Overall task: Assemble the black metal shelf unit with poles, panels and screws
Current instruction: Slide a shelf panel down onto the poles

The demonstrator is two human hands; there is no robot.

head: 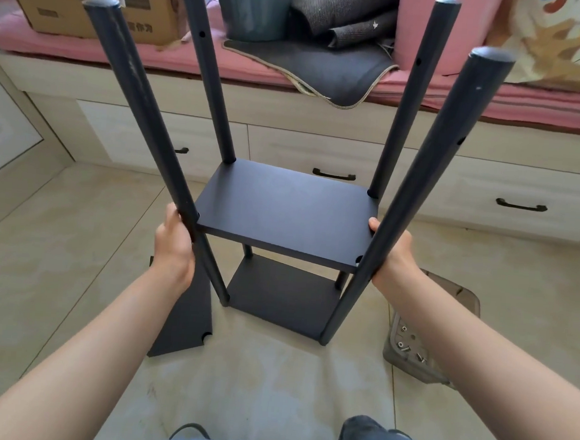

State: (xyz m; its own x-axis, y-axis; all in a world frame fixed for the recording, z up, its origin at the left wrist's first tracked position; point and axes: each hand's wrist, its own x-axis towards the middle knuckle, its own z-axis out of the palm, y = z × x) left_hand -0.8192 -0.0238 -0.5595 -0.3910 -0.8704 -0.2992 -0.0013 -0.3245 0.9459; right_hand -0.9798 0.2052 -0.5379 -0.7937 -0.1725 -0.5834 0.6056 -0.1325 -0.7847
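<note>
From my head camera, the shelf unit (280,246) stands on the tiled floor (74,239) before me. My left hand (173,242) curls round the near-left pole (169,163); my right hand (391,254) grips the near-right pole (417,194), thumb on the middle panel (282,209). The metal looks stiff, smooth, probably slippery, so low on the poles beside the panel seems the firmest hold. A spare panel (186,315) lies left, a screw tray (410,348) right.

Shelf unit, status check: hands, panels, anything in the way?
Left hand grips front-left pole; right hand on front-right pole. Two panels mounted; spare panel on floor. Screw tray beside unit.
</note>
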